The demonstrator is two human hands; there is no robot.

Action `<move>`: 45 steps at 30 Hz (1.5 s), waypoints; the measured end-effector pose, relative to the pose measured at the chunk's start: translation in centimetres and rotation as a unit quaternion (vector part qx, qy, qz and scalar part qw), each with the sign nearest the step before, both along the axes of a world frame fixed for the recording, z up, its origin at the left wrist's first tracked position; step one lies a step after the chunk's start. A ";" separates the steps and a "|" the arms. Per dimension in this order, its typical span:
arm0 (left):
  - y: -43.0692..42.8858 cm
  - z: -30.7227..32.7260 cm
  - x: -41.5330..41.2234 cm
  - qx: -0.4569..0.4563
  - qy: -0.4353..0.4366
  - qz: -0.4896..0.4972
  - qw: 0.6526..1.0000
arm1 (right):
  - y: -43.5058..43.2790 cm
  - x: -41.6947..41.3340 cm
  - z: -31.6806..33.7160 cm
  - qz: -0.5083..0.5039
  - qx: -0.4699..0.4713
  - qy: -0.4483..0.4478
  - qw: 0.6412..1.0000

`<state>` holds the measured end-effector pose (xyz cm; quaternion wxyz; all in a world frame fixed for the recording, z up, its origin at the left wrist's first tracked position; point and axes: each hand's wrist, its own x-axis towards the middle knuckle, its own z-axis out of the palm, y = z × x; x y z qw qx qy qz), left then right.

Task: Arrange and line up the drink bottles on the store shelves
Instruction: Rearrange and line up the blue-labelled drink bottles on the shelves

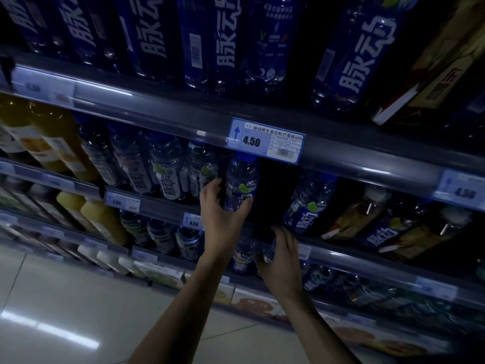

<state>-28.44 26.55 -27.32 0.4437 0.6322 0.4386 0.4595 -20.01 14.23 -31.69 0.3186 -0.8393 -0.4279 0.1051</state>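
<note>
The left hand (223,214) grips a blue-capped bottle (241,185) at the shelf (162,211) front. The right hand (284,256) clasps a second bottle (244,256) just below. A dark gap right of them and a leaning bottle (309,203) suggest the row is unfinished.

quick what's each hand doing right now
left hand: grips the blue-capped bottle on the shelf
right hand: grips a second bottle, lower down
</note>
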 end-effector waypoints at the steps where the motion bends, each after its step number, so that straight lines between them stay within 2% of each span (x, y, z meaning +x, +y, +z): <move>1: -0.2 -0.8 -0.2 -0.006 0.017 -0.002 1.000 | 0.0 0.0 -0.1 -0.001 -0.002 0.003 1.000; 6: 0.2 -3.3 -0.3 -0.037 0.069 0.008 0.997 | -0.1 0.0 -0.3 -0.003 -0.002 0.003 1.000; 9: 0.6 -3.7 -0.3 -0.050 0.054 -0.002 0.997 | -0.1 0.0 -0.4 -0.001 0.000 0.003 1.000; 14: 1.3 -3.8 -0.7 -0.018 0.031 -0.046 0.998 | -0.1 0.0 -0.7 -0.002 0.000 -0.002 1.000; 30: 0.3 -3.1 1.7 -0.006 0.057 -0.126 0.990 | -0.3 0.0 -0.6 0.007 -0.003 0.005 1.000; 37: -0.1 -3.2 1.8 -0.012 0.060 -0.130 0.990 | -0.4 0.1 -0.6 0.012 0.001 0.020 1.000; 45: -0.3 -3.0 1.3 -0.025 0.064 -0.124 0.990 | -0.6 0.5 -0.9 0.039 0.011 -0.009 0.999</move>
